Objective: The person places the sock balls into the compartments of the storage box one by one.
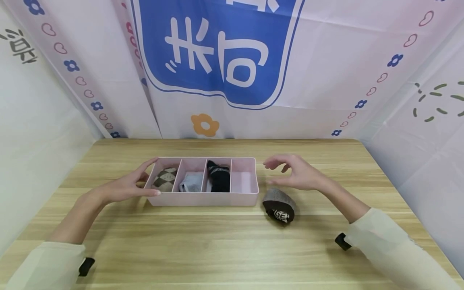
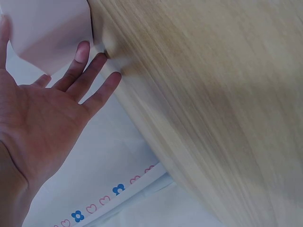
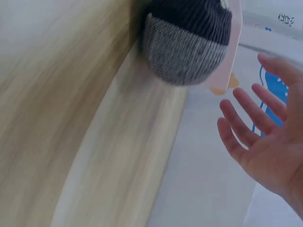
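Note:
A pale pink storage box point(image 1: 203, 199) with dividers stands on the table. From left to right its compartments hold a brown argyle sock point(image 1: 166, 179), a light grey sock point(image 1: 191, 182) and a black sock point(image 1: 219, 177); the rightmost compartment shows only its bare bottom. My left hand point(image 1: 121, 187) holds the box's left end, thumb at the front rim and index finger at the back corner. A rolled grey and dark brown sock point(image 1: 279, 206) with a white pattern lies to the right of the box. Just behind that roll, my right hand point(image 1: 295, 173) hovers with loosely bent fingers, holding nothing.
The wooden table point(image 1: 203, 249) reaches a white cloth backdrop point(image 1: 311, 117) with printed hearts and flowers. Side cloths rise at left and right. A black band piece point(image 1: 342, 241) hangs at the right sleeve, another point(image 1: 86, 266) at the left sleeve.

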### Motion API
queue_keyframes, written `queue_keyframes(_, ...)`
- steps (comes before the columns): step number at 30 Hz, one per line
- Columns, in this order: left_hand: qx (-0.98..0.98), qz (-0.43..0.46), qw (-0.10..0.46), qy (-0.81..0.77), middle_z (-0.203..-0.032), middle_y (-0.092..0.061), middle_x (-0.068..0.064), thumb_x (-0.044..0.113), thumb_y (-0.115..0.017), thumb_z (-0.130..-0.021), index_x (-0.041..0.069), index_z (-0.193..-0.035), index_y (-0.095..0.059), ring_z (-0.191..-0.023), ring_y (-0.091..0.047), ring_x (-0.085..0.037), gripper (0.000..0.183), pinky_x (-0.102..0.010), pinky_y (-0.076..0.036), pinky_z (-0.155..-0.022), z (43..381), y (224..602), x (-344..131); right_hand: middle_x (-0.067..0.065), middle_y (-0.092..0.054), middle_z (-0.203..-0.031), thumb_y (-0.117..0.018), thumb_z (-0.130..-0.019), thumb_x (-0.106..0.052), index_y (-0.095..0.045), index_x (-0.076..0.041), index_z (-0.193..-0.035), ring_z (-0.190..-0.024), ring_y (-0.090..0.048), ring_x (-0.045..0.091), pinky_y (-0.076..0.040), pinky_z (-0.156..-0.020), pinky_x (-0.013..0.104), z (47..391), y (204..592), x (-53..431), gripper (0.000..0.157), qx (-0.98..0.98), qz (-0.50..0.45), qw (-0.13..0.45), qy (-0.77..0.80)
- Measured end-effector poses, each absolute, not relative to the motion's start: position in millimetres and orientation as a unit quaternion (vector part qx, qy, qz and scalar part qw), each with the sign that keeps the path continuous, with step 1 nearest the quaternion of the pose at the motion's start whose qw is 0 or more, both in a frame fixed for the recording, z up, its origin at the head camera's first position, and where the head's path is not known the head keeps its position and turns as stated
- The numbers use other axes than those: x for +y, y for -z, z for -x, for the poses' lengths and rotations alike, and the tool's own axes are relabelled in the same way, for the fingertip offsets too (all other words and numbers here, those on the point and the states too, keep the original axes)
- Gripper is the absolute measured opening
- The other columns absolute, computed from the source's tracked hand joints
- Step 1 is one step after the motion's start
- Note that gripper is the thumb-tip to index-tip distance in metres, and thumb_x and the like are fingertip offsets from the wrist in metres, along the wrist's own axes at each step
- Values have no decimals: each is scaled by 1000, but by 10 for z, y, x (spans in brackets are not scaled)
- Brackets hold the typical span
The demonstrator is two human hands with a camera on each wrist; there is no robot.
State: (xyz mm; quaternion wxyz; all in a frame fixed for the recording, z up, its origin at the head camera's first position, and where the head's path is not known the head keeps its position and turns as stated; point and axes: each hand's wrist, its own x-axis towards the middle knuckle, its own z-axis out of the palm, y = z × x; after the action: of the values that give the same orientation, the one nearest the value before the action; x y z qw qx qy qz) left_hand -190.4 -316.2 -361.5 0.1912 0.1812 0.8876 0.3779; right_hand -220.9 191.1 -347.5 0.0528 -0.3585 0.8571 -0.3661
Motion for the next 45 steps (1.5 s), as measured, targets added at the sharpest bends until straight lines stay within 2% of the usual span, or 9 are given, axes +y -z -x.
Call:
queue_keyframes(5, 891, -175, 195, -370, -131, -57, -27, 30, -73, -95, 11, -166, 3, -122, -57, -42, 106, -61, -46, -98, 1897, 3601, -3157, 19, -68, -128, -85, -86, -15, -65, 1, -132, -116, -64, 36, -54, -90, 52, 2209, 3542, 2049, 52, 843, 381, 107, 365)
queue_keyframes(9, 892, -171, 198, -369, -132, -57, -27, 31, -73, -95, 12, -166, 3, -122, -57, -42, 106, -62, -45, -98, 1894, 3594, -3151, 20, -66, -133, -86, -87, -20, -61, 3, -136, -120, -62, 39, -52, -93, 54, 2198, 3592, 2141, 60, 830, 396, 150, 363)
queue_keyframes(16, 893, -175, 193, -366, -131, -58, -27, 30, -73, -95, 11, -166, 3, -122, -57, -42, 106, -60, -46, -98, 1897, 3600, -3148, 20, -57, -146, -91, -79, -25, -53, 1, -145, -129, -56, 39, -48, -100, 58, 2172, 3702, 2250, 81, 806, 426, 205, 356)
queue_keyframes(21, 894, -175, 193, -364, -131, -57, -27, 30, -73, -95, 11, -166, 3, -122, -57, -42, 106, -61, -45, -98, 1902, 3598, -3147, 21, -53, -149, -94, -73, -23, -45, 5, -150, -131, -53, 39, -49, -104, 51, 2159, 3769, 2294, 96, 779, 446, 248, 365)
queue_keyframes(30, 893, -175, 194, -366, -131, -58, -27, 31, -73, -95, 12, -166, 3, -123, -57, -42, 106, -62, -45, -98, 1900, 3607, -3156, 19, -54, -148, -96, -71, -20, -45, 5, -150, -129, -54, 36, -50, -103, 43, 2154, 3845, 2315, 97, 771, 450, 243, 379)
queue_keyframes(35, 892, -176, 193, -368, -131, -57, -27, 30, -73, -95, 12, -166, 2, -122, -57, -41, 105, -62, -45, -98, 1900, 3611, -3158, 16, -53, -149, -96, -70, -18, -43, 3, -152, -131, -52, 33, -49, -104, 43, 2140, 3822, 2318, 99, 771, 448, 252, 375)
queue_keyframes(41, 892, -176, 192, -369, -132, -57, -27, 30, -73, -95, 12, -166, 2, -122, -58, -40, 106, -62, -45, -98, 1903, 3614, -3158, 17, -51, -150, -94, -73, -16, -41, 4, -152, -134, -50, 37, -47, -106, 45, 2143, 3799, 2316, 98, 768, 449, 264, 372)
queue_keyframes(45, 892, -176, 193, -369, -132, -57, -27, 30, -73, -95, 13, -167, 2, -121, -58, -41, 105, -62, -45, -98, 1905, 3620, -3161, 17, -54, -146, -95, -72, -22, -44, 3, -150, -131, -52, 39, -48, -105, 47, 2135, 3833, 2316, 96, 787, 429, 249, 368)
